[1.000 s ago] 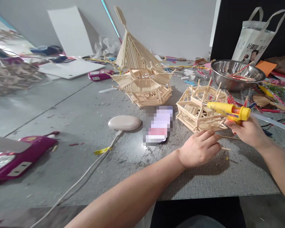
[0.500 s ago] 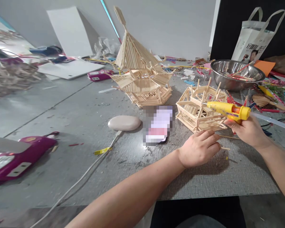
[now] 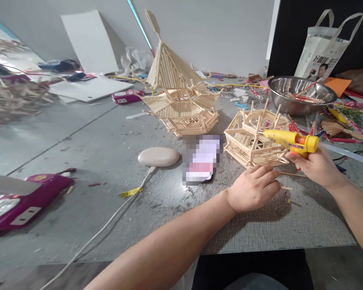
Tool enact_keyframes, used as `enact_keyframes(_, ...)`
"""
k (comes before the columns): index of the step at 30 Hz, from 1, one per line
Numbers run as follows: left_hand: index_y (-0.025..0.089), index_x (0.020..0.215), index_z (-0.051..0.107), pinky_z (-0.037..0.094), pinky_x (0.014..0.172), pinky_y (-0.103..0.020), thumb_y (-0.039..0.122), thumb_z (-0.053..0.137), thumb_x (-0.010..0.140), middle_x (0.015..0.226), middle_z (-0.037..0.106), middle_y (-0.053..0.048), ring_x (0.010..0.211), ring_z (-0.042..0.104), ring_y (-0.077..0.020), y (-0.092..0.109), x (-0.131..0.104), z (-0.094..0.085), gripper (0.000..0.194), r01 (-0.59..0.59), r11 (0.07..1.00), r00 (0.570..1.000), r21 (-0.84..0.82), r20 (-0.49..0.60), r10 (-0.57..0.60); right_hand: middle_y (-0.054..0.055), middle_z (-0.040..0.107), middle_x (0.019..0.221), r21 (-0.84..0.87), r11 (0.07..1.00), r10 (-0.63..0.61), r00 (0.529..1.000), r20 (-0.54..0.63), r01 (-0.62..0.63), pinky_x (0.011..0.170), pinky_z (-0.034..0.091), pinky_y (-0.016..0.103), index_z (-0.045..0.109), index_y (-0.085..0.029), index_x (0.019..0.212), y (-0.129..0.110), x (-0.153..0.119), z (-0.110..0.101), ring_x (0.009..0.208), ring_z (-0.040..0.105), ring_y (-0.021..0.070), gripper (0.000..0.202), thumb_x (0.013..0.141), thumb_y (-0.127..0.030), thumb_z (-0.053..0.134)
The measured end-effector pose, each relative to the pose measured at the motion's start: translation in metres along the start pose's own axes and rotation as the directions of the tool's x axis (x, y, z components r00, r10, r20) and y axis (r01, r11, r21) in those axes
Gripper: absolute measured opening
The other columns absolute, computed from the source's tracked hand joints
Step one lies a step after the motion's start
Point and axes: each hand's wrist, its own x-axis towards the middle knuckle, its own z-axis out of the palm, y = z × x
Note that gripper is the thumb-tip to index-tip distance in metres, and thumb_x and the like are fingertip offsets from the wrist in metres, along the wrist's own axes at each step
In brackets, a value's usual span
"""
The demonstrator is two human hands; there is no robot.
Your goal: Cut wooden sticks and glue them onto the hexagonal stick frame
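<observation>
My right hand (image 3: 322, 167) is wrapped round a yellow hot glue gun (image 3: 287, 140), with a clear glue stick (image 3: 347, 153) leading out of its back. The nozzle points left, at an upright stick on a many-sided wooden stick frame (image 3: 251, 153). Whether the tip touches the stick is hard to tell. At the frame's front lower edge, my left hand (image 3: 255, 189) is closed, knuckles up, and appears to grip that edge; its fingertips are partly hidden. A short thin stick (image 3: 286, 188) shows just right of the left hand.
Behind stands a stick pagoda (image 3: 181, 106) with a pointed roof. A phone (image 3: 202, 159), a pale oval device (image 3: 159, 156) with a white cable, and a purple power strip (image 3: 45, 189) lie leftward. Scraps surround a steel bowl (image 3: 302, 104) at the back right.
Both hands, the glue gun and the stick frame stay in place. Only a very slight shift of the camera view shows.
</observation>
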Motion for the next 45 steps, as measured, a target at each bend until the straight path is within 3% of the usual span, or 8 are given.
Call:
enact_keyframes(8,0.018,0.077,0.059,0.048,0.077,-0.026,0.023,0.052,0.084,0.095,0.066,-0.001,0.089,0.058,-0.0143,0.0,0.0,0.001,0.011,0.004,1.0,1.0,0.002,0.004,-0.004,0.003,0.061,0.061,0.028,1.0,-0.009,1.0,-0.014,0.01,0.058,0.047,0.031,0.062,-0.02,0.078,-0.004,0.0,-0.002,0.06,0.059,0.0177,0.038,0.078,-0.057,0.051)
enact_keyframes(18,0.017,0.076,0.058,0.048,0.075,-0.026,0.023,0.052,0.084,0.094,0.066,-0.001,0.086,0.059,-0.0143,0.0,0.001,-0.001,0.012,0.013,1.0,1.0,-0.005,0.002,-0.013,0.006,0.067,0.078,-0.042,0.998,-0.04,0.999,0.014,0.041,0.066,0.047,0.033,0.062,-0.019,0.087,0.0,-0.001,-0.001,0.072,0.061,0.02,0.038,0.081,-0.054,0.049)
enact_keyframes(25,0.017,0.076,0.058,0.048,0.075,-0.026,0.023,0.053,0.084,0.094,0.066,0.0,0.087,0.058,-0.0142,-0.001,0.001,0.001,0.011,-0.001,1.0,1.0,-0.002,-0.028,0.001,0.005,0.063,0.067,-0.055,0.995,-0.081,0.996,0.026,0.083,0.06,0.045,0.03,0.059,-0.021,0.072,-0.006,0.0,-0.004,0.067,0.06,0.0185,0.037,0.079,-0.056,0.05)
enact_keyframes(35,0.017,0.077,0.058,0.047,0.073,-0.025,0.023,0.052,0.084,0.095,0.066,-0.001,0.089,0.058,-0.0139,0.0,-0.001,0.001,0.011,0.021,1.0,1.0,-0.005,-0.011,-0.021,0.004,0.052,0.047,-0.05,0.994,0.094,0.992,-0.08,-0.098,0.049,0.041,0.032,0.054,-0.022,0.062,0.011,-0.011,-0.022,0.048,0.053,0.0185,0.041,0.076,-0.06,0.05)
enact_keyframes(39,0.017,0.077,0.058,0.048,0.073,-0.026,0.023,0.053,0.083,0.095,0.066,-0.001,0.088,0.058,-0.0143,-0.001,0.0,0.0,0.01,0.017,1.0,1.0,-0.006,-0.007,-0.017,0.006,0.053,0.045,-0.18,0.984,-0.024,0.994,-0.11,0.003,0.046,0.039,0.031,0.052,-0.022,0.059,0.01,-0.01,-0.024,0.047,0.055,0.0197,0.045,0.08,-0.061,0.043)
enact_keyframes(45,0.017,0.077,0.057,0.048,0.07,-0.025,0.023,0.054,0.083,0.093,0.067,0.0,0.086,0.059,-0.0143,-0.002,0.0,0.0,0.009,0.012,1.0,0.999,0.0,-0.04,-0.012,0.008,0.067,0.067,-0.308,0.928,-0.263,0.955,-0.137,0.211,0.052,0.046,0.029,0.06,-0.019,0.076,0.009,-0.008,-0.028,0.062,0.064,0.0207,0.038,0.085,-0.051,0.043)
